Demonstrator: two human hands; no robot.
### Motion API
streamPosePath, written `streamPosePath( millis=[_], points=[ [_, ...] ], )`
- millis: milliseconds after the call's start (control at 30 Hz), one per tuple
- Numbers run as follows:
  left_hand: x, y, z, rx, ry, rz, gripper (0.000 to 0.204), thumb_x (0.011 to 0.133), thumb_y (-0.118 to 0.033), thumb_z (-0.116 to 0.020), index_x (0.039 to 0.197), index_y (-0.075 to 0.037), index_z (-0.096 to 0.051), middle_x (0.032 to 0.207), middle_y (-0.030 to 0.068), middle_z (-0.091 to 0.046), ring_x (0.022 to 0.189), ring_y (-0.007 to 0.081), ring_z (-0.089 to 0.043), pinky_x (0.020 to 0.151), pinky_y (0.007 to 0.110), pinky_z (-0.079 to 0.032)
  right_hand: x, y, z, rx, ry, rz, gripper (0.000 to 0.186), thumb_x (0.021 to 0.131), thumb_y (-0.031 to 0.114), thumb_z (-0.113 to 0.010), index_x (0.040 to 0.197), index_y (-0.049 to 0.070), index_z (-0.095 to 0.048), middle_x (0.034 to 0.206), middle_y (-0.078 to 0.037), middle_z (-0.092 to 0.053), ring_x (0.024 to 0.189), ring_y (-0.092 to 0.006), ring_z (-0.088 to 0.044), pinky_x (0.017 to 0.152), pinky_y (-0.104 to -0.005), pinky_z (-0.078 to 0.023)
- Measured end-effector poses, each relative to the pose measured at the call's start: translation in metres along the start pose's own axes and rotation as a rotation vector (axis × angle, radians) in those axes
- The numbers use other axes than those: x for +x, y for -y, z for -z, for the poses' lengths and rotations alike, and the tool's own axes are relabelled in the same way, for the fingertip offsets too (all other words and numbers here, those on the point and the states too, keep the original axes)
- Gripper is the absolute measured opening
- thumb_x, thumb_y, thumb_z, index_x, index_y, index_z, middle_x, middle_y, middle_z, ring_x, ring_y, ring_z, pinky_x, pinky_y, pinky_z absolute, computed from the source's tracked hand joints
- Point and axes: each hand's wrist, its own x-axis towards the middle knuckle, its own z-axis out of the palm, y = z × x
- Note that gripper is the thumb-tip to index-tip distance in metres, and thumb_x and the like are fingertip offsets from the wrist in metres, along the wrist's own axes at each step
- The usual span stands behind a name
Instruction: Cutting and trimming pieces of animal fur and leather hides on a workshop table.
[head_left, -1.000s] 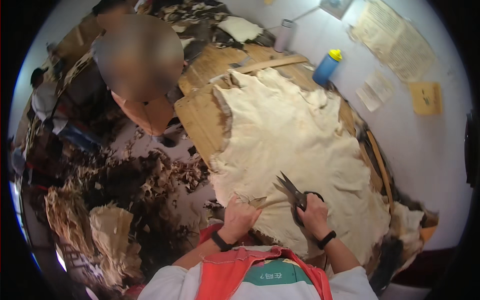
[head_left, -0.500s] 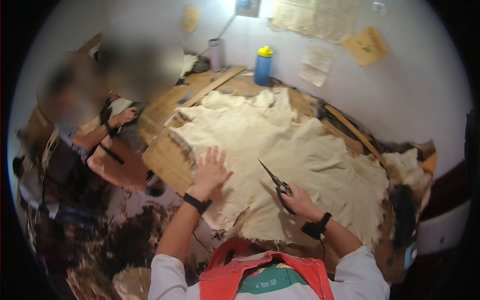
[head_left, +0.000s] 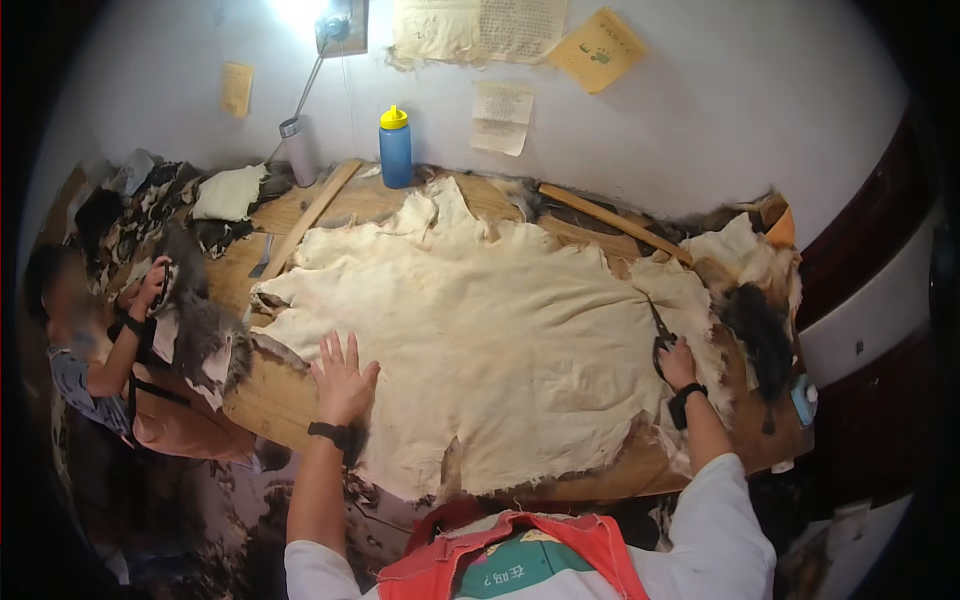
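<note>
A large cream-coloured hide (head_left: 490, 350), flesh side up with ragged, furry edges, lies spread over a wooden table. My left hand (head_left: 345, 388) rests palm down near its left front part, fingers spread. Over at the right edge of the hide, my right hand (head_left: 677, 362) grips dark scissors (head_left: 661, 335) by the handles, their blades pointing away from me. Under the scissors is another pale skin piece (head_left: 682, 288); whether the blades touch it I cannot tell. A dark band circles each of my wrists.
Against the wall stand a blue bottle (head_left: 396, 155) with a yellow lid and a pale tumbler (head_left: 298, 155). Wooden strips (head_left: 314, 212) and a fork-like tool (head_left: 263, 256) lie behind the hide. At left, a co-worker (head_left: 110, 350) handles a dark fur (head_left: 195, 320). Dark fur (head_left: 757, 335) lies right.
My right hand has carried the scissors from above the hide's middle to its right edge. My left hand still lies flat near the left side. The view has shifted to the right.
</note>
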Motion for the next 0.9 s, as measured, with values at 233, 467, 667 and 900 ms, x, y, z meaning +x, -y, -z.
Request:
streamPosePath(
  millis=[233, 467, 667, 900],
  points=[
    [-0.006, -0.023, 0.01, 0.11, 0.083, -0.062, 0.079, 0.095, -0.054, -0.046, 0.152, -0.004, -0.024, 0.157, 0.0281, -0.016, 0.146, 0.0461, -0.01, 0.112, 0.066, -0.015, -0.03, -0.038, -0.02, -0.014, -0.124, 0.017, 0.048, 0.089, 0.027, -0.066, 0.116, -0.007, -0.046, 0.112, -0.03, -0.058, 0.109, -0.0462, -0.056, 0.092, -0.0488, -0.046],
    [-0.022, -0.11, 0.008, -0.076, 0.239, -0.576, 0.076, 0.095, -0.053, -0.05, 0.147, 0.0, -0.033, 0.153, 0.0287, -0.027, 0.142, 0.0458, -0.026, 0.111, 0.059, -0.028, -0.005, -0.04, 0.009, 0.109, -0.005, -0.103, 0.033, 0.076, 0.024, -0.076, 0.087, -0.003, -0.059, 0.083, -0.023, -0.066, 0.083, -0.0386, -0.066, 0.073, -0.0436, -0.051],
    [0.02, -0.161, 0.011, -0.69, 0.406, -0.603, 0.063, 0.095, -0.042, -0.06, 0.134, 0.006, -0.048, 0.127, 0.0245, -0.059, 0.111, 0.0336, -0.062, 0.096, 0.04, -0.049, 0.036, 0.106, 0.03, 0.388, -0.051, 0.447, 0.011, 0.087, 0.011, -0.064, 0.085, 0.001, -0.06, 0.063, -0.006, -0.059, 0.05, -0.0154, -0.059, 0.046, -0.0325, -0.046],
    [0.073, -0.17, -0.032, -1.376, 0.673, -0.114, 0.051, 0.1, -0.029, -0.056, 0.137, 0.002, -0.042, 0.117, 0.019, -0.063, 0.102, 0.0263, -0.067, 0.079, 0.033, -0.055, 0.102, 0.278, -0.019, 0.287, -0.022, 0.598, 0.026, 0.081, 0.024, -0.069, 0.094, 0.004, -0.06, 0.092, -0.022, -0.067, 0.092, -0.0417, -0.064, 0.078, -0.0475, -0.05]
  ],
)
